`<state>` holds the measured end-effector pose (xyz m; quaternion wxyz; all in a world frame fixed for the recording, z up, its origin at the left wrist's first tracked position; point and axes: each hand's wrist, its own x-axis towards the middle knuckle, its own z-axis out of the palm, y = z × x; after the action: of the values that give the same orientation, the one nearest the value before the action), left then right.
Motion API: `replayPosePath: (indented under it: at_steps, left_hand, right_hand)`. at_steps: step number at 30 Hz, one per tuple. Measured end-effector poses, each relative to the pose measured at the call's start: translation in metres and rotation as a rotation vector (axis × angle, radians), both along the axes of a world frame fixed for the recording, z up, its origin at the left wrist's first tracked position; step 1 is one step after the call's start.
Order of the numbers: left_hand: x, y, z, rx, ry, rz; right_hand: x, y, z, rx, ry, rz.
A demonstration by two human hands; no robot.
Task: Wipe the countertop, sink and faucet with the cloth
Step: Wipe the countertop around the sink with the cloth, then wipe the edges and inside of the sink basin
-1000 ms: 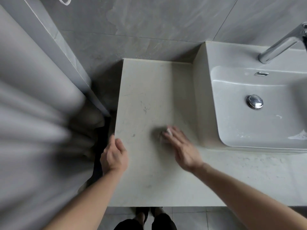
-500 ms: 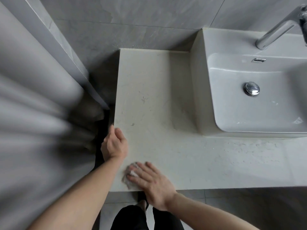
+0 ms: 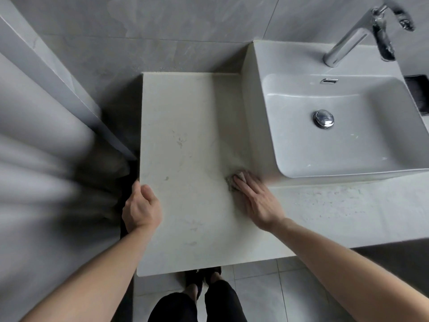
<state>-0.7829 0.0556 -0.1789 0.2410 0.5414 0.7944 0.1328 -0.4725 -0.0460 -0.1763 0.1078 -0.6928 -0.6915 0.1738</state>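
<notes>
A pale stone countertop (image 3: 185, 140) fills the middle of the view. My right hand (image 3: 257, 201) lies flat on it and presses a small grey cloth (image 3: 234, 180) against the surface, close to the near left corner of the white sink (image 3: 348, 159). Most of the cloth is hidden under my fingers. My left hand (image 3: 141, 208) grips the countertop's left edge, thumb on top. A chrome faucet (image 3: 348, 40) rises at the back of the sink, and a chrome drain plug (image 3: 323, 119) sits in the basin.
Grey tiled wall (image 3: 162, 31) stands behind the counter. A pale blurred curtain (image 3: 34, 170) hangs on the left. Water droplets speckle the countertop strip (image 3: 336, 201) in front of the sink. My legs and feet (image 3: 197, 298) stand on the tiled floor below.
My right hand slid the cloth from the counter's middle to the near left edge, then across to the right, up against the sink's corner. My left hand stayed on the counter's edge.
</notes>
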Motion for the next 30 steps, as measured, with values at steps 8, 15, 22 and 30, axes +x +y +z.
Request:
replayPosePath:
  at_steps: [8, 15, 22, 30]
  left_hand:
    - [-0.002, -0.001, -0.001, -0.018, 0.005, -0.003]
    - [-0.004, -0.002, -0.001, -0.049, -0.037, -0.028]
    - [-0.002, 0.001, 0.008, -0.138, -0.041, -0.046]
    - [0.023, -0.023, 0.028, -0.032, 0.139, -0.304]
  right_hand:
    - [0.031, -0.097, -0.005, -0.017, 0.006, -0.193]
    - [0.086, -0.128, 0.004, -0.08, -0.042, -0.739]
    - [0.052, -0.104, 0.008, -0.136, 0.03, -0.757]
    - [-0.055, -0.048, 0.019, -0.23, 0.139, -0.232]
